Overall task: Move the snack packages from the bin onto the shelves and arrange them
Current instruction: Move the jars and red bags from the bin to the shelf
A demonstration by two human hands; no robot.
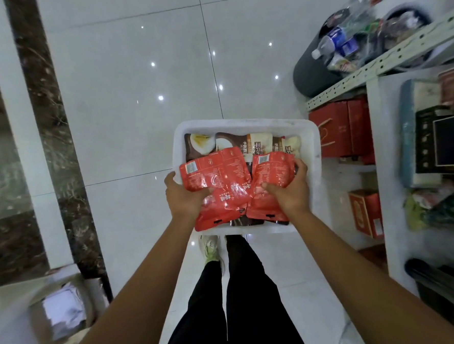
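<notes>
Over the near half of the white rectangular plastic bin [244, 123], the left grip [184, 193] clenches one glossy red plastic snack pouch [215, 172] and the right grip [288, 189] a second red pouch [271, 174], both likely light, soft and slippery, so best pinched across the flat middle.

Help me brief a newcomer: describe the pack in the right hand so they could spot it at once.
Find the white bin on the tiled floor. Over its near right part, the right hand grips a red pack. It is the rightmost red one; the other red packs are in the left hand, and the brown-and-cream packs lie behind.
</notes>
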